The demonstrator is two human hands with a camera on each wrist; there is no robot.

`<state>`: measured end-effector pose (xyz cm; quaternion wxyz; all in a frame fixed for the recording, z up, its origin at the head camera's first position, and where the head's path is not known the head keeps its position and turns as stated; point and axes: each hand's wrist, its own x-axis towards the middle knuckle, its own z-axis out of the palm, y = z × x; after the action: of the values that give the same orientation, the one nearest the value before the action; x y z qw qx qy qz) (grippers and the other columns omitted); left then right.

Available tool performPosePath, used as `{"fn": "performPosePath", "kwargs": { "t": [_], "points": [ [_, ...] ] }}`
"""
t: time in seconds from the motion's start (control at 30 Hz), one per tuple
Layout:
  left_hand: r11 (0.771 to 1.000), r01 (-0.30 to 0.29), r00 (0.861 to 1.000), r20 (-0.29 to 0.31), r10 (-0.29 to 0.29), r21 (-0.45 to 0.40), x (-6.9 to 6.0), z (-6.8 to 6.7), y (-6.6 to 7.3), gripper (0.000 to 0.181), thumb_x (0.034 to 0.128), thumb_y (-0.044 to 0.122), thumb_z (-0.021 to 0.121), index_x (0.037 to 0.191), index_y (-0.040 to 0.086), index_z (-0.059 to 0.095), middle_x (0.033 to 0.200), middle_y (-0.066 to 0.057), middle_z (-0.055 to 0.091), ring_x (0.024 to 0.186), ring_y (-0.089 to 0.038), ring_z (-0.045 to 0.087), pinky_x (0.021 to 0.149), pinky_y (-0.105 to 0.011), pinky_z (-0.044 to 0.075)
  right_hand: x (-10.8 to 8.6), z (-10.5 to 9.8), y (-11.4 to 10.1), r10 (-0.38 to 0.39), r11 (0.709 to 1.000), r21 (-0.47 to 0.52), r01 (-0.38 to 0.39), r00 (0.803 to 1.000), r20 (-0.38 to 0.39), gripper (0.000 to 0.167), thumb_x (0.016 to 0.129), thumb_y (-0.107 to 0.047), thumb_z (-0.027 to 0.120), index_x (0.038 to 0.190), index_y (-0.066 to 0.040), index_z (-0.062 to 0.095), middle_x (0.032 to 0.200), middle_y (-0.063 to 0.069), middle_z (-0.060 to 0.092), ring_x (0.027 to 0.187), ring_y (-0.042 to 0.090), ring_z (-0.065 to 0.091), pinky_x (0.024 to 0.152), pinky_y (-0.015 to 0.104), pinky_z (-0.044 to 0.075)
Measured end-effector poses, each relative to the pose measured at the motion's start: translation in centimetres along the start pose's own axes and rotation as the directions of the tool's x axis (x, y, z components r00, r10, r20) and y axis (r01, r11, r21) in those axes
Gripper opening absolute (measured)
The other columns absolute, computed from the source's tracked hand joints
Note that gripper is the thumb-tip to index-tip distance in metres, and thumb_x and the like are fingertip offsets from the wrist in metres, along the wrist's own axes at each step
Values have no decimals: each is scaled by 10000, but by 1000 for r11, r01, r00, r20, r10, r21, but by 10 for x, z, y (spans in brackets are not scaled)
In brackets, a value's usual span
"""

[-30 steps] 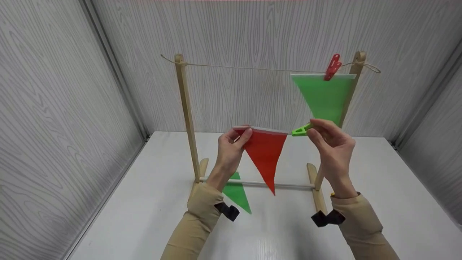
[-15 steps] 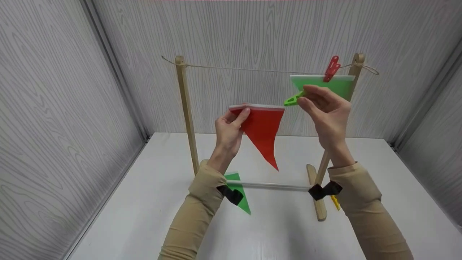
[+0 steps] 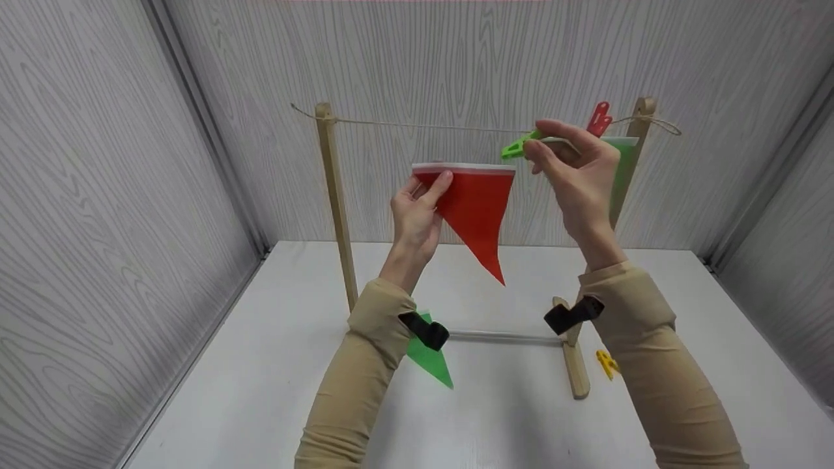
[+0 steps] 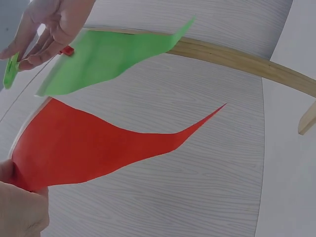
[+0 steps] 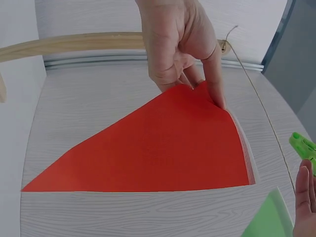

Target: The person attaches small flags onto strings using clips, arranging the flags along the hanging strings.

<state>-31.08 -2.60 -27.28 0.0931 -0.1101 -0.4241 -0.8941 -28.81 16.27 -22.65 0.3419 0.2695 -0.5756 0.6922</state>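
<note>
The left hand [image 3: 417, 215] pinches the upper left corner of a red triangular flag [image 3: 479, 208], whose white top edge lies just below the string [image 3: 417, 125]. Between thumb and fingertips the right hand [image 3: 583, 176] holds a green clothespin [image 3: 517, 147] near the string, up and right of the red flag. Behind that hand, a green flag [image 3: 624, 172] hangs from the string by a red clothespin [image 3: 599, 119]; the hand covers much of it. In the right wrist view the green clothespin [image 5: 302, 144] stands apart from the red flag [image 5: 163, 143].
Wooden posts [image 3: 335, 195] at left and right carry the string, with a white rod [image 3: 502, 337] joining their bases. A second green flag [image 3: 431, 359] lies on the white table [image 3: 260, 391], partly behind the left sleeve. A yellow clothespin [image 3: 607, 363] lies beside the right foot.
Both hands have risen toward the string, carrying the red flag and the green clothespin. The right hand has also shifted left and now covers part of the hanging green flag.
</note>
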Motion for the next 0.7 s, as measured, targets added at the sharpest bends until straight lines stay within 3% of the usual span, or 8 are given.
{"fn": "performPosePath", "kwargs": {
  "t": [0.17, 0.43, 0.6, 0.7],
  "points": [
    [998, -46, 999, 18, 45, 37, 5, 6, 3, 250, 948, -9, 646, 1193, -36, 604, 1045, -70, 661, 991, -196, 643, 1038, -372, 548, 10, 8, -3, 13, 1000, -25, -13, 1000, -8, 256, 845, -26, 791, 1092, 16, 741, 919, 31, 744, 694, 123, 691, 545, 170, 504],
    [996, -80, 997, 16, 80, 35, 11, 15, 7, 258, 929, -34, 658, 1183, -32, 612, 1031, -71, 655, 966, -193, 639, 1000, -344, 566, 22, 18, -9, 58, 995, -78, -57, 998, 4, 271, 861, -31, 777, 1122, 24, 728, 908, 16, 719, 542, 110, 600, 433, 168, 406],
    [997, -69, 998, 16, 68, 28, 11, 21, 8, 288, 930, -20, 664, 1208, -11, 589, 1070, -84, 648, 993, -195, 634, 1030, -369, 553, 27, 19, -9, 59, 989, -134, -61, 998, -17, 249, 862, -57, 784, 1100, 2, 740, 890, -3, 689, 479, 80, 466, 438, 170, 337],
    [998, -61, 998, 4, 61, 29, 12, 23, 8, 306, 929, -13, 669, 1221, -1, 577, 1089, -85, 644, 1005, -193, 632, 1037, -370, 550, 29, 19, -7, 31, 980, -197, -37, 999, -31, 249, 861, -87, 794, 1085, 10, 748, 931, -37, 689, 543, 44, 567, 511, 147, 435]
  ]
}}
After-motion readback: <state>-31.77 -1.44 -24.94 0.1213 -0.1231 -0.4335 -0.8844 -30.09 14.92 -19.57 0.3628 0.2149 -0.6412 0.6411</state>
